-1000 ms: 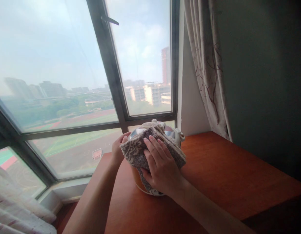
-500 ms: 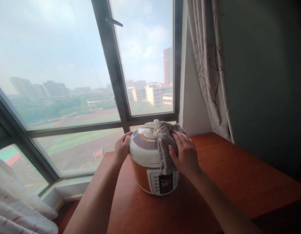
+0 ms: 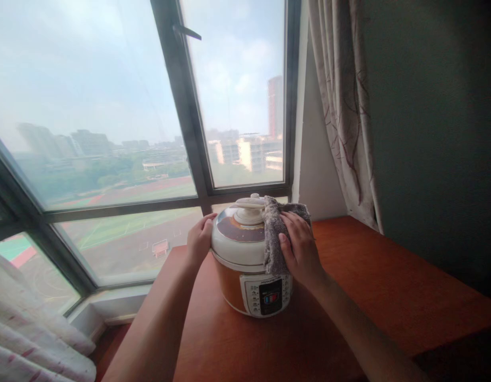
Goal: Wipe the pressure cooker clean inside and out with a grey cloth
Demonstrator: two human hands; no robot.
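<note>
A white and orange-brown electric pressure cooker (image 3: 233, 281) stands upright on the wooden table, its control panel facing me. My left hand (image 3: 199, 240) grips the left side of its lid (image 3: 237, 249), thumb on the near side. Draped over the lid's right side is a grey fluffy cloth (image 3: 274, 239). My right hand (image 3: 303, 246) is closed on that cloth and presses it against the lid, which hides the surface beneath. The lid's white handle (image 3: 249, 207) shows just left of the cloth.
The reddish-brown table (image 3: 388, 286) extends to the right of the cooker. Behind it rises a large window with a dark frame (image 3: 121, 211). A patterned curtain (image 3: 344, 106) hangs at the right, and another curtain (image 3: 30, 329) at the lower left.
My right hand has slid the cloth slightly right and up along the lid, uncovering more of the handle and of the control panel's top. My left hand stays put.
</note>
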